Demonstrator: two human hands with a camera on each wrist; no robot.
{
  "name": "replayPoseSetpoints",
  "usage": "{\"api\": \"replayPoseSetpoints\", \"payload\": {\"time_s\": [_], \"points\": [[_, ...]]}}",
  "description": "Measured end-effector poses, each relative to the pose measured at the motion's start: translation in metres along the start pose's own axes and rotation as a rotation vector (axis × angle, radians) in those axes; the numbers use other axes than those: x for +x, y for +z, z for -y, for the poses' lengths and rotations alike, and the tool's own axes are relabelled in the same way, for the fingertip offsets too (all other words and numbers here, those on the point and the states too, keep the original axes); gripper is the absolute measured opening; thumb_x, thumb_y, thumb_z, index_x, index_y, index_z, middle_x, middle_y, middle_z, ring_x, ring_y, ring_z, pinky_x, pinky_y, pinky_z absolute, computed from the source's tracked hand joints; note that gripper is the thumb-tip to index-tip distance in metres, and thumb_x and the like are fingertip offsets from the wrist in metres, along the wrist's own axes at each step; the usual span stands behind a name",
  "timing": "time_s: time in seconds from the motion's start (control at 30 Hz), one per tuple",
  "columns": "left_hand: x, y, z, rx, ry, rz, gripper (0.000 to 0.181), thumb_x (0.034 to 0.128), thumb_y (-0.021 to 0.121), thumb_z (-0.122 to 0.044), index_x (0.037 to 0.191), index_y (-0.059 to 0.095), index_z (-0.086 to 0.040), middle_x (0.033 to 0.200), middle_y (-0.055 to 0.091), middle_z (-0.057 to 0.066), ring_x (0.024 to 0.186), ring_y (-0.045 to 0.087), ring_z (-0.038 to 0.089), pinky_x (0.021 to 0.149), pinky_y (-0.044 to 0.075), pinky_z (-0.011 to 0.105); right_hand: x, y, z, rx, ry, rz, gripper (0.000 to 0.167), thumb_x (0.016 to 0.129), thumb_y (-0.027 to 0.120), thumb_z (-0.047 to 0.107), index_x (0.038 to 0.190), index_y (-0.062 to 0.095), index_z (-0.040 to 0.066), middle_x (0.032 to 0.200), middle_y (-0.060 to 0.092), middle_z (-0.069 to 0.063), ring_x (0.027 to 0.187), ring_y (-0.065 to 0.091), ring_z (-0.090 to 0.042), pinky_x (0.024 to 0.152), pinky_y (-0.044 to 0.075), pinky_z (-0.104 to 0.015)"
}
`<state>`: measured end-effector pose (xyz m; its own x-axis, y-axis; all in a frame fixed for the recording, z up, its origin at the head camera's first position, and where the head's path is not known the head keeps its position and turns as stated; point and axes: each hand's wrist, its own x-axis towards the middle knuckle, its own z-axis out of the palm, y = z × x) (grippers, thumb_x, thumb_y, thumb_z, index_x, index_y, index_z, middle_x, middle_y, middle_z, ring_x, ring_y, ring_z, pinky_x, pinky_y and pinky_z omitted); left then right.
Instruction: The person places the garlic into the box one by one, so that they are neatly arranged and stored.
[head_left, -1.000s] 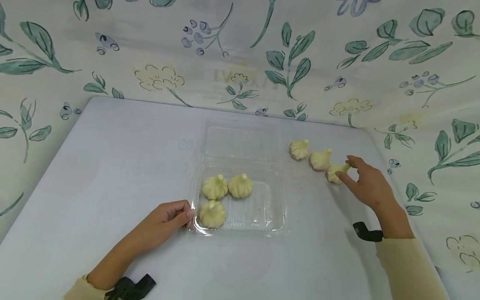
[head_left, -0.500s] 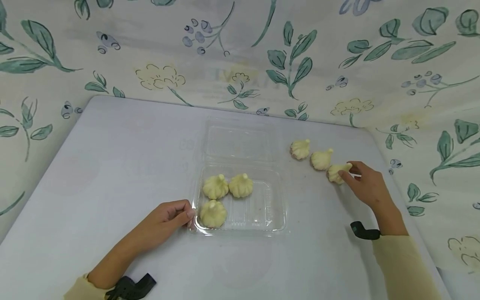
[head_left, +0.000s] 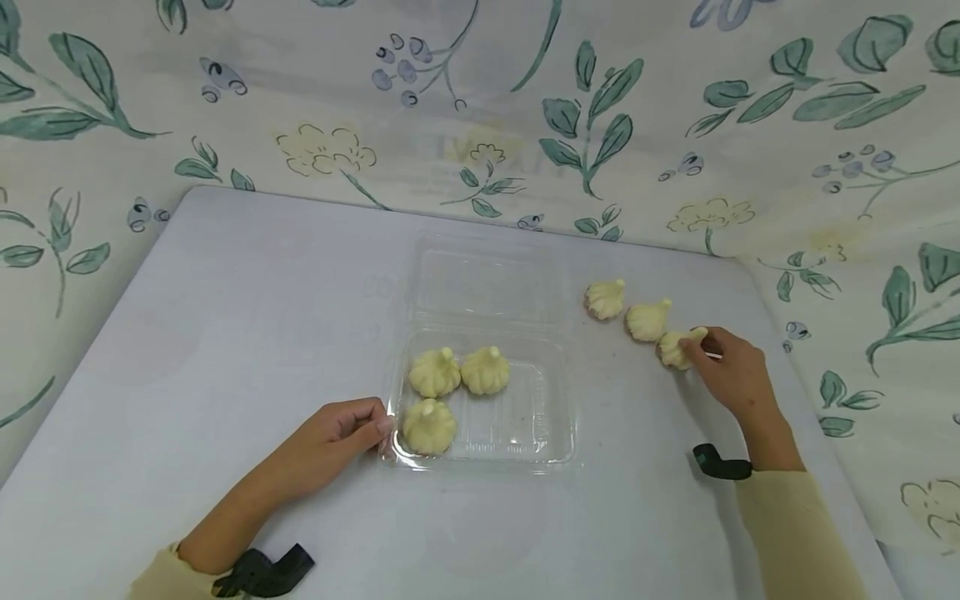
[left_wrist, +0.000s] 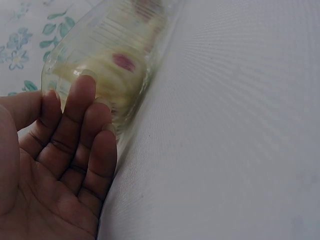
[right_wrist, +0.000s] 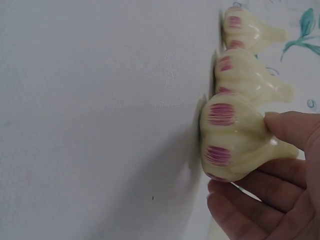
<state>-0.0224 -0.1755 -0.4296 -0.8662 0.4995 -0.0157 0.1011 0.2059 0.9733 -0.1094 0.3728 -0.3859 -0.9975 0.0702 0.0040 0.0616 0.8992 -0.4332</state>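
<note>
Your left hand (head_left: 337, 437) pinched the left rim of a clear plastic container (head_left: 517, 417), thumb against index finger. In the left wrist view the other fingers lay bent, their tips up against the container's outer wall. The container stood open on a white table (head_left: 262, 292), its lid (head_left: 487, 279) laid back flat on the far side.

Your right hand (head_left: 731, 375) gripped a garlic bulb (head_left: 673, 350) well to the right of the container, thumb on one side near the neck, fingers on the other. This bulb was the nearest to you in a slanting row of three: the middle bulb (head_left: 648, 321) sat just beside it, and the far bulb (head_left: 604, 299) beyond that. The right wrist view showed purple streaks toward the base of each. The gripped bulb was at the tabletop; whether its base bore any weight could not be told.

Inside the container you had three more bulbs, all in the left and middle part: a back-left bulb (head_left: 435, 372), a back-middle bulb (head_left: 485, 370) at its right, and a front-left bulb (head_left: 429, 427) just in front of the first.

Behind the table hung a cloth (head_left: 427, 179) printed with leaves and flowers.
</note>
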Motion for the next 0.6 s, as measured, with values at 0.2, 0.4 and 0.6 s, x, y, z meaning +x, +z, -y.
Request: {"api": "replayPoseSetpoints", "payload": {"time_s": [0.2,0.4,0.6], "points": [[0.0004,0.0005,-0.0002,0.005,-0.004,-0.001,0.024,0.1091,0.057,-0.017,0.086,0.064,-0.018,0.082,0.063,-0.001,0.077,0.057,0.02,0.072,0.047,0.028,-0.001,0.0016,0.0009,-0.015,0.038,0.018,0.057,0.108,0.053,0.047,0.127,0.062,-0.007,0.132,0.061,-0.036,0.125,0.056,-0.054,0.093,0.051,-0.064],[0.0005,0.0007,0.0007,0.003,0.0,0.0,0.024,0.1091,0.057,-0.017,0.087,0.064,-0.018,0.082,0.064,-0.002,0.078,0.057,0.02,0.072,0.047,0.028,-0.0009,0.0027,0.0011,-0.024,0.056,0.009,0.059,0.108,0.052,0.048,0.128,0.063,-0.007,0.132,0.062,-0.034,0.127,0.054,-0.055,0.092,0.05,-0.066],[0.0005,0.0007,0.0016,0.004,0.004,-0.005,0.024,0.109,0.058,-0.017,0.086,0.064,-0.018,0.081,0.062,-0.001,0.076,0.056,0.02,0.07,0.046,0.029,-0.0018,0.0042,0.0011,0.001,0.087,0.001,0.059,0.108,0.053,0.048,0.129,0.063,-0.006,0.133,0.061,-0.035,0.129,0.052,-0.056,0.09,0.051,-0.065]]}}
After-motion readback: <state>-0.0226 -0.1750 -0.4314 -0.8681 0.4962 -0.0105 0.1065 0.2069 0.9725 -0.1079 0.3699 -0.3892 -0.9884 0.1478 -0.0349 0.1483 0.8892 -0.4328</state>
